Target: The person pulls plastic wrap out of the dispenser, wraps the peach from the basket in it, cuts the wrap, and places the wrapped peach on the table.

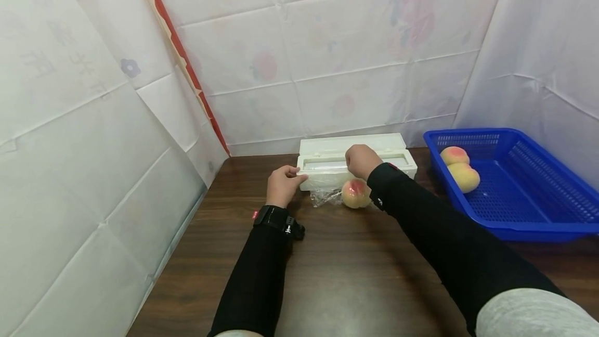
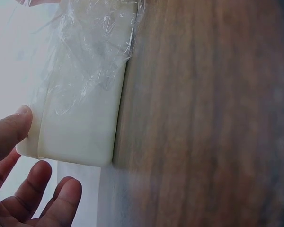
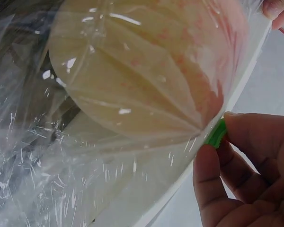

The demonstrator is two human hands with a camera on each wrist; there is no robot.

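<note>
A white cling film dispenser [image 1: 323, 179] stands at the back of the table, lid raised. My left hand [image 1: 282, 185] pinches its left end, the thumb [image 2: 16, 125] on the front edge. At the dispenser's middle, my right hand [image 1: 362, 161] pinches a small green slide cutter [image 3: 217, 134] on the edge. Clear cling film [image 2: 92, 52] hangs over the dispenser's front. A peach [image 1: 354, 194] sits just in front of the dispenser; in the right wrist view the film lies stretched and creased over it.
To the right stands a blue plastic basket [image 1: 519, 191] with two peaches [image 1: 463, 177] at its left side. Pale sheeting [image 1: 327, 66] hangs behind and at both sides of the dark wooden table [image 1: 337, 274].
</note>
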